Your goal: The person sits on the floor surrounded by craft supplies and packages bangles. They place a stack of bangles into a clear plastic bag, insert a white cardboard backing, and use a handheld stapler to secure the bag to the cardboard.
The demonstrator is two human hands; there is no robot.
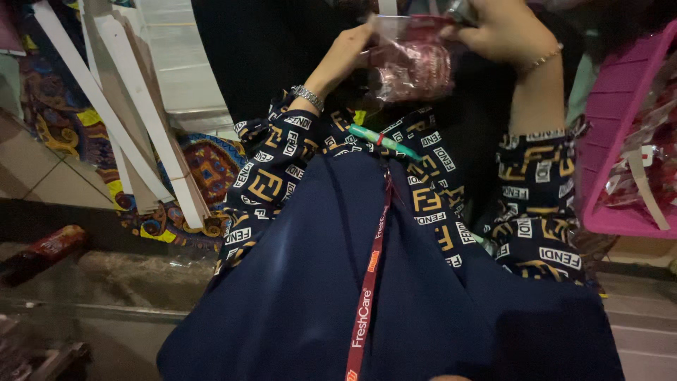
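Where both hands meet, clear packet (412,63)

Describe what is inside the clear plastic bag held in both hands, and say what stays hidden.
Inside the clear plastic bag sit red, ring-like pieces, packed close together. The left hand and right hand cover the bag's top edge, and creased, shiny plastic blurs the pieces, so their number cannot be told.
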